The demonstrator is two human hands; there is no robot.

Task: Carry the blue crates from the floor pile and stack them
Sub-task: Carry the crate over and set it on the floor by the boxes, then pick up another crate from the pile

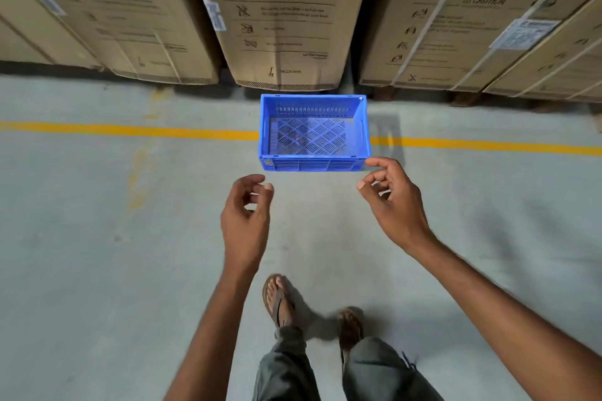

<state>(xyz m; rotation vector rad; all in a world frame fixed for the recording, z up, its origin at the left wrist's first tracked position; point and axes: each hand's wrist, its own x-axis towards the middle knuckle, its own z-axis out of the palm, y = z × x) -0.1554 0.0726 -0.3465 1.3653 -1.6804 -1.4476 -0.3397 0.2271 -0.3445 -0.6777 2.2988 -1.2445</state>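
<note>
One blue crate (314, 165) with a perforated bottom stands upright and empty on the concrete floor, straddling a yellow line, just in front of tall cardboard boxes. My left hand (246, 215) hovers a little short of the crate's near left corner, fingers loosely curled and holding nothing. My right hand (392, 198) hovers by the near right corner, fingers also loosely curled and empty; its fingertips look very close to the crate's rim, and contact cannot be told.
Three large cardboard boxes (283, 16) stand in a row behind the crate. A yellow floor line (130, 130) runs left to right across the grey floor. My feet in sandals (280, 299) stand below the hands.
</note>
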